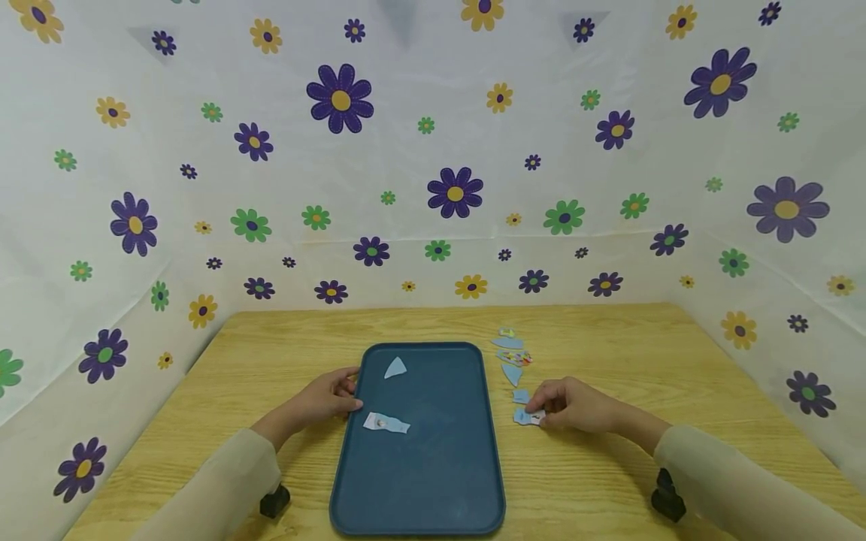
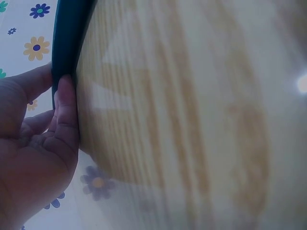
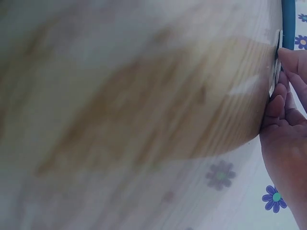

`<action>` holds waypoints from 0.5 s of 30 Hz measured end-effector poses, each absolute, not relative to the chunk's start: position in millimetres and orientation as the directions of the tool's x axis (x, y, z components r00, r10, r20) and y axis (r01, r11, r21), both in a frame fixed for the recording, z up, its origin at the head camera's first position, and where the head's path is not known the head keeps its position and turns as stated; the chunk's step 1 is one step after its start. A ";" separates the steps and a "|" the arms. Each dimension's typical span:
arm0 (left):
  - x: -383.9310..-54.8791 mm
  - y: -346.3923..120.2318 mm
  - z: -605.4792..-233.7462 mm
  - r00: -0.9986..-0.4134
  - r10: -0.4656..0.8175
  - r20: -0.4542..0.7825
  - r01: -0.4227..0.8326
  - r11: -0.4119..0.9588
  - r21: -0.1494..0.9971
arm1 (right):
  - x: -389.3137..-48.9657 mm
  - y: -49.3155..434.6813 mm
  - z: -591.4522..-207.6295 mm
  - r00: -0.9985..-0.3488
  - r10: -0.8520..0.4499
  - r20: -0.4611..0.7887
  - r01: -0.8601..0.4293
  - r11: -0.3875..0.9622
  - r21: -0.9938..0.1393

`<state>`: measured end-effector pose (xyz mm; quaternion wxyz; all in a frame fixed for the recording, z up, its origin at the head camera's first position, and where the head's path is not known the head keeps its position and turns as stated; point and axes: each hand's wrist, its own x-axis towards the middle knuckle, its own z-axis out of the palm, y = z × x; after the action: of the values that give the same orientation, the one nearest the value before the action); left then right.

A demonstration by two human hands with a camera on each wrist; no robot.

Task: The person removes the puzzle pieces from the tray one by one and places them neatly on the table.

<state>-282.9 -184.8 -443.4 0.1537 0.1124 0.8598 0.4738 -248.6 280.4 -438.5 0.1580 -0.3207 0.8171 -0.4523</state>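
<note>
A dark blue tray lies on the wooden table. At its left rim my left hand grips the edge, thumb and fingers on the rim; the left wrist view shows the same hand close up. Inside the tray are a light blue triangular piece and a longer picture piece. To the right of the tray, my right hand pinches a flat light blue picture piece low over the table. In the right wrist view that piece shows edge-on at the fingertips.
Between tray and right hand, more flat pieces form a column on the table: a small blue one, a pointed one, a colourful one and others farther back. A white flowered cloth surrounds the table.
</note>
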 end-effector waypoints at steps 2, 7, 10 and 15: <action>-282.9 -184.4 -443.4 -0.930 0.332 -0.160 0.044 0.530 0.847 | -247.9 280.0 -438.4 -0.744 -0.667 0.036 -0.384 0.384 -0.840; -280.9 -184.3 -441.1 -0.926 0.341 -0.159 0.048 0.526 0.849 | -247.5 279.3 -439.3 -0.746 -0.665 0.041 -0.389 0.385 -0.837; -279.9 -184.0 -439.6 -0.925 0.346 -0.160 0.047 0.521 0.852 | -247.8 279.6 -439.6 -0.747 -0.664 0.042 -0.391 0.387 -0.835; -279.7 -183.1 -438.2 -0.926 0.343 -0.160 0.048 0.526 0.849 | -248.0 280.0 -438.5 -0.750 -0.660 0.037 -0.391 0.398 -0.830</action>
<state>-279.7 -183.1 -438.2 0.1556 0.1138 0.8595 0.4734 -248.0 280.0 -438.5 0.1506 -0.3198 0.8223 -0.4460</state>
